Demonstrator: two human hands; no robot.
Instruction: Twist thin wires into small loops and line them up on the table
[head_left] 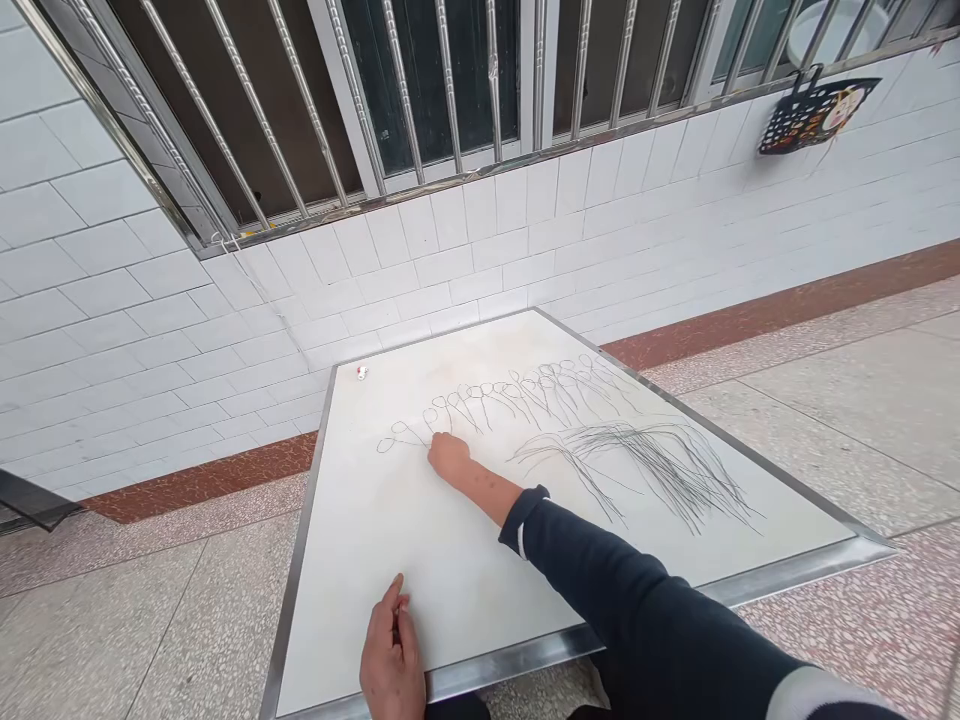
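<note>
A row of thin dark wires with looped ends [525, 390] lies across the white tabletop. My right hand [450, 457] is closed at the left part of this row, its fingertips on the tail of a looped wire [399, 432]. Two loops lie just left of those fingertips. A bundle of unlooped wires [660, 460] is spread out to the right of my right forearm. My left hand [392, 650] rests at the near left edge, index finger stretched forward and thumb beside it, with nothing visible in it.
The white table [352, 520] has a metal rim and stands against a tiled wall [450, 260]. A small red and white object [362, 373] lies at its far left corner. Barred windows [442, 90] are above. A dark perforated basket [814, 118] hangs at the upper right.
</note>
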